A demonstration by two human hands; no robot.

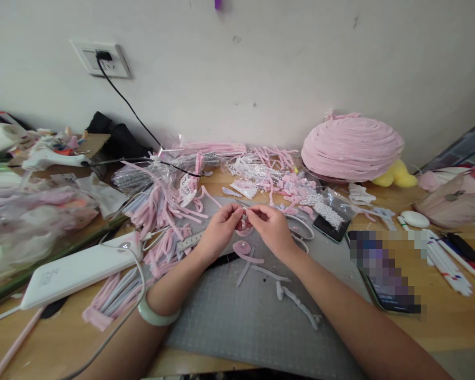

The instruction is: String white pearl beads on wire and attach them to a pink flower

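Note:
Close together over the grey cutting mat [229, 327], my left hand [221, 229] and my right hand [272, 228] both pinch a small beaded piece [244, 217]. Its details are too small to make out, and the fingertips hide part of it. Just below lies a pink coiled fuzzy stem [243, 247] with a pale bead at its centre. Cut grey-white fuzzy stems [298, 306] are scattered nearer to me on the mat. Beside my right hand are white loops [311, 228] that look like scissor handles. A pale bangle [158, 312] circles my left wrist.
Pink fuzzy stems [154, 203] heap up on the left by a white power bank [81, 272] with a cable. Strung white beads [324, 208] lie behind my right hand. A large pink bundle [352, 148] stands against the wall; a phone [388, 279] and white pens [447, 264] lie right.

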